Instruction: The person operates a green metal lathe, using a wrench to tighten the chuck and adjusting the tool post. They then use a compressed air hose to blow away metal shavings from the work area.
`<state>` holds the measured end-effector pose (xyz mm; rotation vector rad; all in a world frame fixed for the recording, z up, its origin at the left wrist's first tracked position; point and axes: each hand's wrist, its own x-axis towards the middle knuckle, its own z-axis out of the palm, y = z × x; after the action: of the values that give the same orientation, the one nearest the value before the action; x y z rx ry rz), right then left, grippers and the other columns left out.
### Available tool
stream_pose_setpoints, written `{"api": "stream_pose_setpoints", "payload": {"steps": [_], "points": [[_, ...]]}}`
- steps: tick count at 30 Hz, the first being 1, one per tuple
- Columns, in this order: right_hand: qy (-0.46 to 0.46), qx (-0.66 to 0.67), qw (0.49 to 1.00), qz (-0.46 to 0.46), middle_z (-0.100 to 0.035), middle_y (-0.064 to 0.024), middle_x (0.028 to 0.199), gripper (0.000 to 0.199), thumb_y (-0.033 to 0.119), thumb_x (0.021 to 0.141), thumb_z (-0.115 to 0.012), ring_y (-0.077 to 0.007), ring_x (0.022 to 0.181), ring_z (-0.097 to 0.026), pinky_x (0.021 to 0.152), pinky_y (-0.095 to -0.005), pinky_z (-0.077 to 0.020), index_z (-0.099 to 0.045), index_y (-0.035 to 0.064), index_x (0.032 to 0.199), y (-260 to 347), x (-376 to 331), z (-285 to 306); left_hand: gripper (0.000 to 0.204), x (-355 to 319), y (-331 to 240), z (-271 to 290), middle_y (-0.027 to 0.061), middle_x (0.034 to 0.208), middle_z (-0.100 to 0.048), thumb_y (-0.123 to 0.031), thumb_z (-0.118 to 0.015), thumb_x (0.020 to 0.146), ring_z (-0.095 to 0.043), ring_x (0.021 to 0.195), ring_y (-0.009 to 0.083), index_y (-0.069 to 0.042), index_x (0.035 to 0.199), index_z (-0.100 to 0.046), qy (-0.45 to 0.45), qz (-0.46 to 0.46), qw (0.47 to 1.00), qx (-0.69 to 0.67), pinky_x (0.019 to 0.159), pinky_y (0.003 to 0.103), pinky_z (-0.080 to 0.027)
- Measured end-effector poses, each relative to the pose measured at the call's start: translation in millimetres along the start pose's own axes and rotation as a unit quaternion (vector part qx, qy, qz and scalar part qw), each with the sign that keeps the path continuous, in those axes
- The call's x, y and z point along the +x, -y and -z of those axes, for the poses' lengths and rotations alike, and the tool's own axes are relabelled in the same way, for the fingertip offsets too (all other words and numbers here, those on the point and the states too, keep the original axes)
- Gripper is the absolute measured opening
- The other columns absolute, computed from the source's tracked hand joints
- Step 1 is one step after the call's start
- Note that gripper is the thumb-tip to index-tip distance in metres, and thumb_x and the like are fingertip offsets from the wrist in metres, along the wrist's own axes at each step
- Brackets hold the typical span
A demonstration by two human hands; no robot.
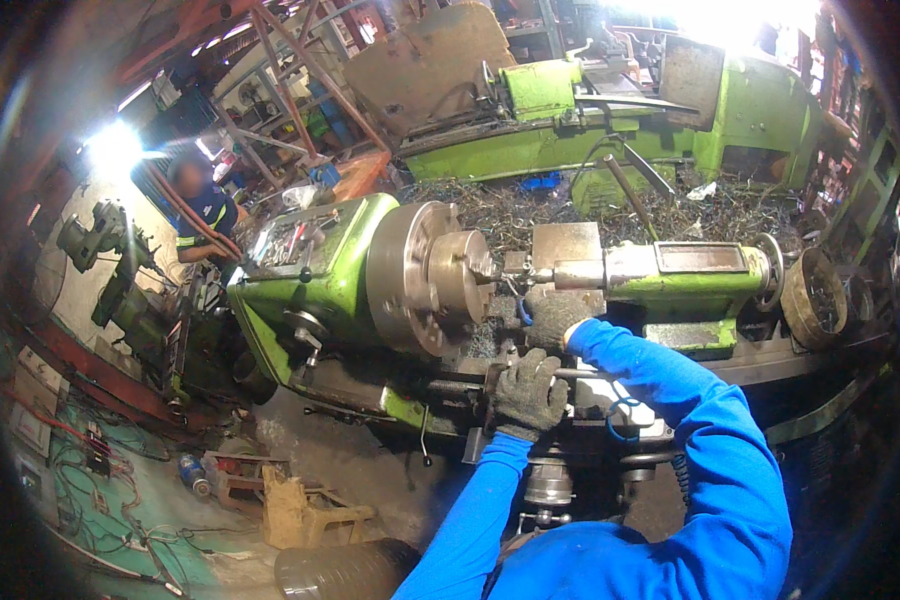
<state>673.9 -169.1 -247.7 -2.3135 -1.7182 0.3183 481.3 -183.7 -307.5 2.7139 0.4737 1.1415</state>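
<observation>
Two gloved hands at frame centre, both on a green lathe [330, 270]. Left hand [530, 392], grey knit glove, blue sleeve, sits w/ fingers curled round a handle on the carriage [610, 395], just below centre; closed grip. Right hand [555, 315], same glove, rests higher, by the tool post [566, 245], right beside the chuck [425, 275]; fingers bent inward, can't tell if they grip anything. Chuck is the big grey disc left of centre, facing right. Tailstock [685, 270] to centre-right, green w/ grey top, handwheel at its right end. Metal swarf [540, 210] heaped behind the machine, upper centre. 2nd green lathe [570, 130] along top of frame. Another person [202, 205] in blue stands upper left, well apart.
</observation>
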Motion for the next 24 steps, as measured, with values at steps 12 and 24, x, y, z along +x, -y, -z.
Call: {"api": "stream_pose_setpoints", "payload": {"steps": [12,24], "points": [[0.018,-0.003,1.0,0.005,-0.073,-0.0253,0.109,0.049,0.041,0.085,-0.069,-0.0423,0.103,-0.073,0.09,-0.0522,-0.0564,-0.067,0.0046,0.118,2.9,-1.2,2.5,0.044,-0.2,0.3,0.8,0.0171,0.13,-0.064,-0.033,-0.071,0.085,-0.062,0.121,0.0384,-0.012,0.124,-0.068,0.001,-0.002,1.0,0.003,0.102,0.054,-0.048],[0.009,-0.01,1.0,0.009,-0.073,-0.0247,0.108,0.046,0.039,0.085,-0.07,-0.0415,0.103,-0.072,0.09,-0.0519,-0.0564,-0.068,0.0053,0.116,10.4,-6.2,11.4,0.044,0.3,1.8,2.2,0.0174,0.13,-0.064,-0.034,-0.069,0.087,-0.061,0.12,0.039,-0.011,0.124,-0.067,0.002,-0.008,1.0,0.007,0.105,0.055,-0.047]]}}
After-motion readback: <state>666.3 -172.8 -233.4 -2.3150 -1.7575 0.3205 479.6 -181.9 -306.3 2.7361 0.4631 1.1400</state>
